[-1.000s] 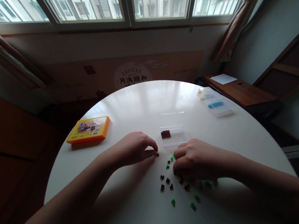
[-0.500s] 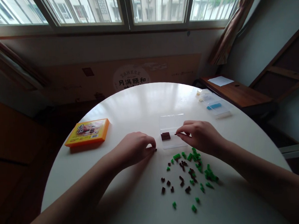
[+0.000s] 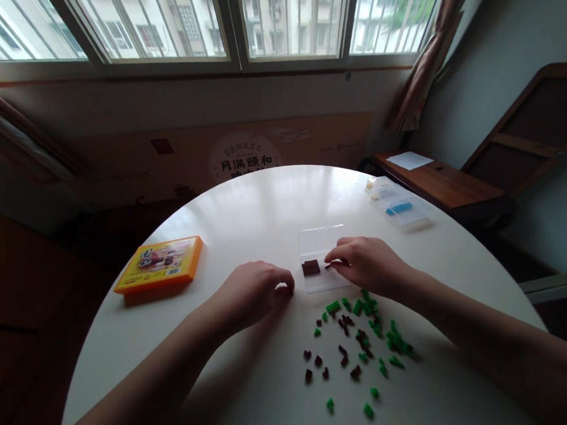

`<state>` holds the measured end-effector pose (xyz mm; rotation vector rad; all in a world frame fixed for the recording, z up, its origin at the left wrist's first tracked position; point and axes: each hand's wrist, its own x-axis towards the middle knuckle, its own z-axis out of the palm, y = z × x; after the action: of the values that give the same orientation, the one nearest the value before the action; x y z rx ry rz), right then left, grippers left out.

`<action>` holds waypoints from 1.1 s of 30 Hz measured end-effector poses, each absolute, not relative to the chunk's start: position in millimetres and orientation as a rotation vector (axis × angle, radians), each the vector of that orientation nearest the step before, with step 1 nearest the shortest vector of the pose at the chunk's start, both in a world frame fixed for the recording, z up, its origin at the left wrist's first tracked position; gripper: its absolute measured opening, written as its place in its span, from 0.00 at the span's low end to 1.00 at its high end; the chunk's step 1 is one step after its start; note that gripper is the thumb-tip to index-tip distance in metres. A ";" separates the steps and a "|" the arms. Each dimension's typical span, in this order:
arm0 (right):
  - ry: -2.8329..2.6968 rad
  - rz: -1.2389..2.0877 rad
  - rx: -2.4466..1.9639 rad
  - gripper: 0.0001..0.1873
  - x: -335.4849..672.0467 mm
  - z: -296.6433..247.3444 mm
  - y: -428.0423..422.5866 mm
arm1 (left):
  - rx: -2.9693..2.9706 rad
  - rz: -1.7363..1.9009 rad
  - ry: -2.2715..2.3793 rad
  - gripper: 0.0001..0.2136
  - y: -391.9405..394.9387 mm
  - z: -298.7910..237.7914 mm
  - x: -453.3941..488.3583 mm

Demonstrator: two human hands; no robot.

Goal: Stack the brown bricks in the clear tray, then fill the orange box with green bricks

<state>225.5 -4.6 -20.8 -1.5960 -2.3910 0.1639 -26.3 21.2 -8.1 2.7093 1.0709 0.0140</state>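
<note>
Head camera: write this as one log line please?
right hand: pinches small brown piece over open clear box; left hand: grip unclear; green pieces: on table

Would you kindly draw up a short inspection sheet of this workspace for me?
Surface: white table, curved far edge.
Job's things: loose brown pieces and green pieces; open clear case with brown block.
Clutter: orange box at left; clear container with blue item at far right.
Hands: right hand pinches small dark piece at the case; left hand is left of the case, contents unclear.
Cables: nothing seen.
Surroundings: barred windows, curtains, wooden side table with white paper.
</note>
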 end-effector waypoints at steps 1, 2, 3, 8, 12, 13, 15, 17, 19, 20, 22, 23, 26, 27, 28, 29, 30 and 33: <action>-2.382 0.154 -1.597 0.12 225.7 -19.9 -5.7 | 2.713 0.028 1.080 0.10 21.4 -9.0 -26.5; -2.374 0.146 -1.603 0.12 225.9 -18.5 -7.0 | 2.714 0.042 1.094 0.10 21.6 -9.8 -26.5; -2.368 0.140 -1.613 0.11 226.1 -16.9 -8.5 | 2.711 0.055 1.117 0.09 21.6 -10.3 -26.4; -2.401 0.162 -1.659 0.12 227.0 -9.4 -13.6 | 2.672 0.054 1.263 0.07 20.7 -8.5 -23.8; -2.435 0.188 -1.673 0.13 225.4 -9.0 -13.4 | 2.640 0.050 1.309 0.07 20.1 -6.4 -22.5; -2.434 0.194 -1.676 0.13 224.6 -9.5 -13.1 | 2.637 0.050 1.311 0.07 20.0 -6.3 -22.6; -2.426 0.198 -1.682 0.14 222.7 -10.7 -12.8 | 2.646 0.057 1.302 0.07 19.8 -6.5 -23.0; -2.420 0.189 -1.693 0.14 221.4 -11.8 -12.9 | 2.661 0.061 1.284 0.07 19.6 -6.7 -23.4; -2.413 0.168 -1.707 0.15 221.1 -12.7 -13.4 | 2.656 0.040 1.287 0.08 19.3 -6.3 -23.4; -2.409 0.156 -1.712 0.15 221.3 -13.0 -13.6 | 2.643 0.021 1.295 0.08 19.1 -5.8 -23.1; -2.406 0.140 -1.721 0.16 221.9 -13.6 -13.6 | 2.614 -0.015 1.310 0.08 18.6 -4.2 -22.3; -2.407 0.136 -1.724 0.16 222.0 -13.8 -13.4 | 2.602 -0.028 1.316 0.08 18.4 -3.2 -21.7; -2.413 0.132 -1.739 0.15 220.9 -14.3 -12.3 | 2.574 -0.062 1.330 0.08 17.3 -0.3 -20.0; -2.412 0.129 -1.747 0.15 220.1 -14.4 -12.2 | 2.565 -0.074 1.336 0.08 17.0 0.4 -19.6; -2.409 0.123 -1.754 0.15 219.2 -14.5 -12.2 | 2.559 -0.085 1.340 0.08 16.6 0.9 -19.2; -2.406 0.114 -1.761 0.15 218.5 -14.5 -12.5 | 2.554 -0.093 1.342 0.08 16.3 1.3 -19.0; -2.403 0.105 -1.766 0.15 217.8 -14.4 -12.9 | 2.552 -0.096 1.342 0.08 16.1 1.3 -18.9; -2.397 0.084 -1.767 0.15 217.1 -14.1 -14.9 | 2.550 -0.092 1.338 0.08 15.7 0.6 -19.4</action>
<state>217.1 -14.9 -14.1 -1.7673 -2.3966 0.0836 -19.4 15.7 0.6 2.5500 1.3379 -0.0922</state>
